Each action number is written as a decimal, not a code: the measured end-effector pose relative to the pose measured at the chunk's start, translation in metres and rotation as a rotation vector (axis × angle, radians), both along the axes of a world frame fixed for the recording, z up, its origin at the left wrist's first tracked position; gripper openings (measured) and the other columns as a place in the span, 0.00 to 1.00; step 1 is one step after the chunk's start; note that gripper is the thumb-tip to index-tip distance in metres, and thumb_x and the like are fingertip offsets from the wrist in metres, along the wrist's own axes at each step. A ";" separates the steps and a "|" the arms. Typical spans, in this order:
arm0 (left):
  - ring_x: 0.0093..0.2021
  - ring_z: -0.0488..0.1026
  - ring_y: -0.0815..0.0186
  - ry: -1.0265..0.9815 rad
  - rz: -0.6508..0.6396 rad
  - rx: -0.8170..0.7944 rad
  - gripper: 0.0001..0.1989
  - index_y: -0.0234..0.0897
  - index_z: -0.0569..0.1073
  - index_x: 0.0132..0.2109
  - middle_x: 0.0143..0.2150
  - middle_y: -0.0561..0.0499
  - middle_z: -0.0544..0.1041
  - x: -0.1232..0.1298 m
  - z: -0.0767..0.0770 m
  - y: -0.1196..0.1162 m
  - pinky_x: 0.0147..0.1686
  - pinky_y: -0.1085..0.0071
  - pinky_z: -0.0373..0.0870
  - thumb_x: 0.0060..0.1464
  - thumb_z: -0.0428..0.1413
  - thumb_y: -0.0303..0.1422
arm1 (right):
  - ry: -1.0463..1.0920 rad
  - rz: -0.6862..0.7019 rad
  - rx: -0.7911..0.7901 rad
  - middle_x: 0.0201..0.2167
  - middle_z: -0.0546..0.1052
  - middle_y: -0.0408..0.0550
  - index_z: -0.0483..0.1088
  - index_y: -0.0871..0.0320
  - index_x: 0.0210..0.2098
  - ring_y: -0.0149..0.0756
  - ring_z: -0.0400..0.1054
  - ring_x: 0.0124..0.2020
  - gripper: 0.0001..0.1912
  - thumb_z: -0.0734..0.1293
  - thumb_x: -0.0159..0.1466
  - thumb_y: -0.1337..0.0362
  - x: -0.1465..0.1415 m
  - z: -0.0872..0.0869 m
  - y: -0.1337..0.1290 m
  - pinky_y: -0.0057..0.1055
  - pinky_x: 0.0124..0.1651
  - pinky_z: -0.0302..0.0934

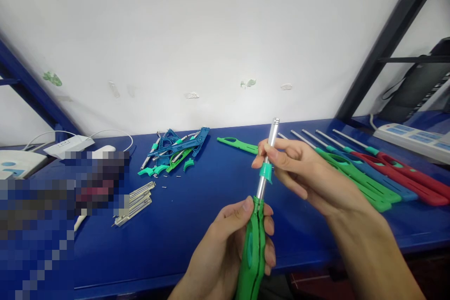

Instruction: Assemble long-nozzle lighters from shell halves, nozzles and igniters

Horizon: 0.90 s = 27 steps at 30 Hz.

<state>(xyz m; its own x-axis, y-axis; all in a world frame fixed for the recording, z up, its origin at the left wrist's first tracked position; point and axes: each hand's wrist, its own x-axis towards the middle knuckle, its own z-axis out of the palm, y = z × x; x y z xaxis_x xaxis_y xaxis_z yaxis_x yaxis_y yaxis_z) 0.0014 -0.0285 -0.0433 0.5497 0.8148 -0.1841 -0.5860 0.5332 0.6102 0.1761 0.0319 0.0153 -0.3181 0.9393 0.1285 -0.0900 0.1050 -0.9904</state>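
My left hand [230,229] is wrapped round the green handle of a long-nosed lighter [253,243], held upright and slightly tilted over the table's front. A dark seam runs down between the handle's two halves. From its top rises a silver metal tube [273,133] with a teal collar [266,172] part way up. My right hand [295,161] pinches the tube between thumb and fingers just above that collar. Behind the right hand, a green handle shell [239,145] lies on the table. To its right, several lighters [365,173] with green, blue and red handles lie side by side.
On the blue table [197,234] there is a pile of blue and green handle parts [179,147] with teal pieces. Silver rods [135,204] lie nearer, left of my hands. A power strip [411,138] stands at the right; the lower left is pixelated.
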 end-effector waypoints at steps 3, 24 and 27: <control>0.23 0.70 0.75 0.009 0.000 0.002 0.18 0.30 0.77 0.42 0.34 0.50 0.73 0.000 0.000 0.000 0.23 0.78 0.63 0.62 0.63 0.44 | 0.017 0.031 -0.020 0.35 0.83 0.42 0.77 0.54 0.38 0.17 0.47 0.11 0.14 0.74 0.65 0.49 0.000 -0.001 0.001 0.31 0.20 0.48; 0.23 0.71 0.74 -0.006 -0.015 0.005 0.17 0.30 0.78 0.41 0.34 0.49 0.74 0.000 0.000 -0.001 0.23 0.79 0.67 0.61 0.64 0.44 | -0.070 -0.175 0.072 0.23 0.66 0.38 0.78 0.54 0.38 0.25 0.49 0.20 0.19 0.74 0.63 0.44 -0.005 0.003 -0.005 0.28 0.21 0.42; 0.23 0.71 0.73 -0.011 -0.021 -0.002 0.18 0.30 0.78 0.41 0.33 0.49 0.75 -0.001 -0.001 -0.001 0.23 0.79 0.67 0.61 0.64 0.44 | -0.043 -0.174 0.077 0.27 0.69 0.40 0.81 0.53 0.40 0.23 0.46 0.21 0.18 0.76 0.62 0.46 -0.003 0.001 -0.004 0.29 0.22 0.37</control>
<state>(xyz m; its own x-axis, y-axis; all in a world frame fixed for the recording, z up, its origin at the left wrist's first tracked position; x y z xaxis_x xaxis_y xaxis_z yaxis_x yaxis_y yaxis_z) 0.0006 -0.0292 -0.0448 0.5686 0.8029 -0.1790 -0.5816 0.5463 0.6028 0.1733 0.0283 0.0162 -0.1580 0.9687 0.1916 -0.0218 0.1906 -0.9814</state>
